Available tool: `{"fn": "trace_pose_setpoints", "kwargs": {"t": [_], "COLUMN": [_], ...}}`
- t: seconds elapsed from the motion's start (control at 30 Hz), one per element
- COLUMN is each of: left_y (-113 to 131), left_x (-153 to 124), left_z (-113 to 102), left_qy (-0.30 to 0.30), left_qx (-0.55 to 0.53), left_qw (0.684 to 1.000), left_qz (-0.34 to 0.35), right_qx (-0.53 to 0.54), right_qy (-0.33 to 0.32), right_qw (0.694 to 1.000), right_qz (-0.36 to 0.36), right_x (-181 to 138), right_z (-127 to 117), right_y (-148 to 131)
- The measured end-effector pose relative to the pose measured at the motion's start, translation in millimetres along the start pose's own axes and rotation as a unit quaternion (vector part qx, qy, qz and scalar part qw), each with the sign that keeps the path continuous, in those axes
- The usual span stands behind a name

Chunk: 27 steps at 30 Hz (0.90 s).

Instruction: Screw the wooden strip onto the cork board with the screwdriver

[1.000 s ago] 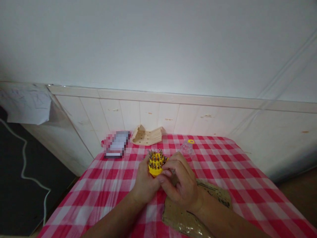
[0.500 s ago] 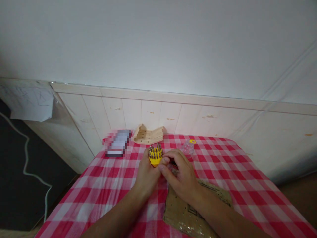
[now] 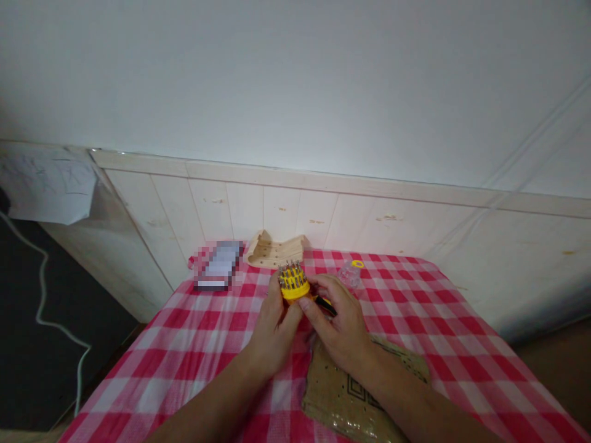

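Note:
My left hand (image 3: 272, 320) is closed around a yellow screwdriver bit holder (image 3: 293, 290), held above the table with its rings of metal bits pointing up. My right hand (image 3: 339, 317) touches the holder's right side with thumb and fingers. Inside its curled fingers lies a black and yellow screwdriver handle (image 3: 325, 306), partly hidden by the hand. Just beyond the right hand, a clear plastic cover with a yellow ring (image 3: 351, 274) rests on the cloth.
A curved wooden piece with holes (image 3: 276, 253) sits near the wall. Left of it lies a blurred phone (image 3: 219, 264). A flat brown cardboard piece (image 3: 332, 394) is under my right forearm, on the red and white checked tablecloth (image 3: 184, 363).
The bit holder has risen slightly and tilted. My right fingers have moved from a pinch at its edge to its side, and more of the screwdriver handle shows.

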State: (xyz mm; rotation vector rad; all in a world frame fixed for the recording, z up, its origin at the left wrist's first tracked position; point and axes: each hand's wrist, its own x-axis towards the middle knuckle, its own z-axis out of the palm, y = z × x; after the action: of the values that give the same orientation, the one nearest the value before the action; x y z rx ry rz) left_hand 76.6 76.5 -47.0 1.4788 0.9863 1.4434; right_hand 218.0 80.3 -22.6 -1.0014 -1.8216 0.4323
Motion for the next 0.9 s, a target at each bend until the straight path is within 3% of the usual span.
{"fn": "trace_pose_setpoints", "kwargs": {"t": [0.2,0.5,0.9], "left_y": [4.5,-0.8,1.9], "left_x": [-1.0,-4.2,-2.0], "left_z": [-0.4,1.8,3.7], "left_qy": [0.002,0.061,0.096], "left_qx": [0.033,0.085,0.128], "left_qw": [0.999,0.994,0.986], "left_qz": [0.039,0.006,0.045], "right_qx": [0.020,0.006,-0.004], "right_qy": [0.024,0.025,0.024], "right_qw": [0.999,1.000,0.999], "right_qz": [0.017,-0.003,-0.032], "right_x": [-0.2,-0.7,1.4], "right_z": [1.7,-0.3,-2.4], "right_y": [2.7,4.6,2.3]}}
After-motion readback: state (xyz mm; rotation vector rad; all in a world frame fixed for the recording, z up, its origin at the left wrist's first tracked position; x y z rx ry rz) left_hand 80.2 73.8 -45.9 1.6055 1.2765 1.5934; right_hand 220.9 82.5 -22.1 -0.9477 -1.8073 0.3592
